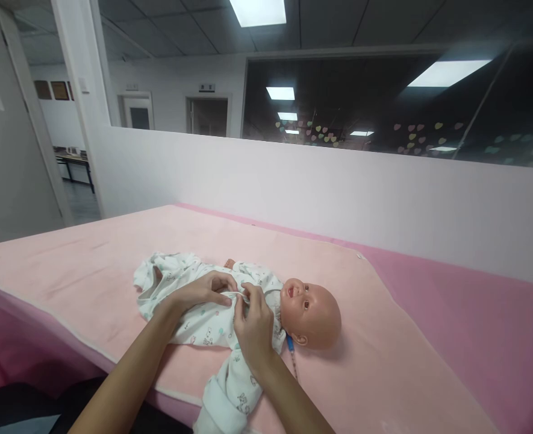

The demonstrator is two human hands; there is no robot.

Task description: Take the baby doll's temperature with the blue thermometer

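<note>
A baby doll (314, 310) lies on its back on a pink mat (90, 283), head to the right. It wears a white patterned romper (203, 328). My left hand (207, 289) rests on the doll's chest, fingers curled and pinching the romper's front edge. My right hand (252, 322) meets it from the right, thumb and fingers pinched on the same strip of cloth near the collar. One sleeve (227, 392) hangs toward the mat's near edge.
A white partition wall (338, 193) with dark glass above runs behind the table. A darker pink cover (474, 325) shows to the right of the mat. An open doorway (74, 175) lies at the far left.
</note>
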